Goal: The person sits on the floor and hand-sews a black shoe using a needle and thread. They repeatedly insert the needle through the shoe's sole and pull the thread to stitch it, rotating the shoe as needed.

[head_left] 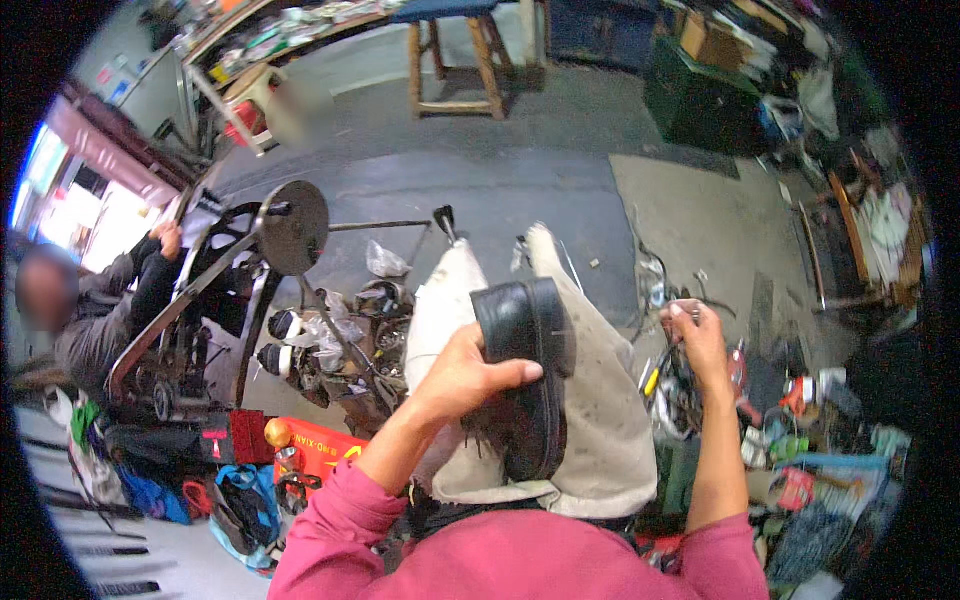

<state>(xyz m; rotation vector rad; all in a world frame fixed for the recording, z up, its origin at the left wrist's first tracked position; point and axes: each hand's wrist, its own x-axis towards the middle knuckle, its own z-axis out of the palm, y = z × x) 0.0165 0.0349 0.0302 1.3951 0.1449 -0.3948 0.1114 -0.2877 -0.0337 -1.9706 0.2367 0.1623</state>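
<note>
A black leather shoe [520,370] lies on its side across my lap, its sole edge turned to the right. My left hand [470,375] grips it from the left, thumb pressed over the upper near the sole edge. Dark laces hang by its lower left side. A short pale line, perhaps thread, shows at the sole's right edge. Out to the right, apart from the shoe, my right hand [695,335] is raised with its fingers pinched together. What it pinches is too small to name. A light, stained apron [610,430] covers my legs under the shoe.
At left stands a metal machine with a round wheel [293,228], a person [95,320] beside it. Several shoes and plastic bags [335,340] lie by my left leg. Tangled tools [675,390] and clutter are at right. A wooden-legged stool [455,60] stands ahead.
</note>
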